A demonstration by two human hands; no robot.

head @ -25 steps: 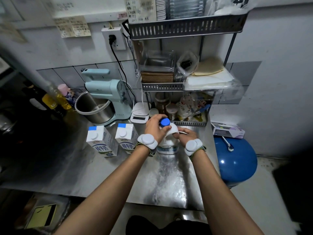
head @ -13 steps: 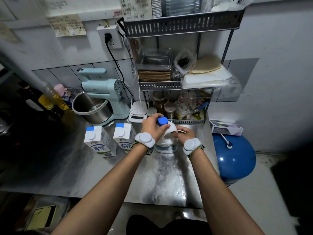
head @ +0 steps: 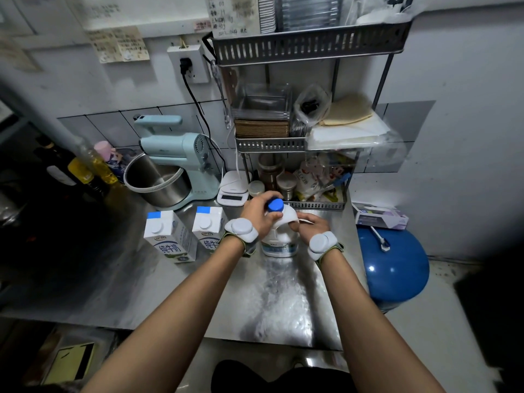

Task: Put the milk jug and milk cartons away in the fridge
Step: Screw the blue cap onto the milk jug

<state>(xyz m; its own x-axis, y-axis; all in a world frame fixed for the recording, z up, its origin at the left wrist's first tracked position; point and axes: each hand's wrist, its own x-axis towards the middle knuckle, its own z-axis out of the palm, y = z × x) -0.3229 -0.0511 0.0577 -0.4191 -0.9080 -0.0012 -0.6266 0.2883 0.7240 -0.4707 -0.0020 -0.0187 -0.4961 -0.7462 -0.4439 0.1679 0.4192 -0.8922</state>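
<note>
Your steel tabletop point(head: 283, 302) carries a pale blue stand mixer point(head: 181, 154) at the back left, with its steel bowl point(head: 153, 180) seated under the head. Just right of it you have a white kitchen scale point(head: 233, 191). A tiered metal rack point(head: 309, 46) stands at the back right, with jars point(head: 269, 171) and packets on its lowest level. Bottles point(head: 99, 168) stand in the dark left corner. On the wall above you'll see a socket point(head: 188, 63) with a black plug in it, and paper notes point(head: 119, 43). Beside the tabletop's right edge sits a blue drum point(head: 394, 268) with a white scoop point(head: 380, 239) on top, and behind it a small box point(head: 380, 217).
</note>
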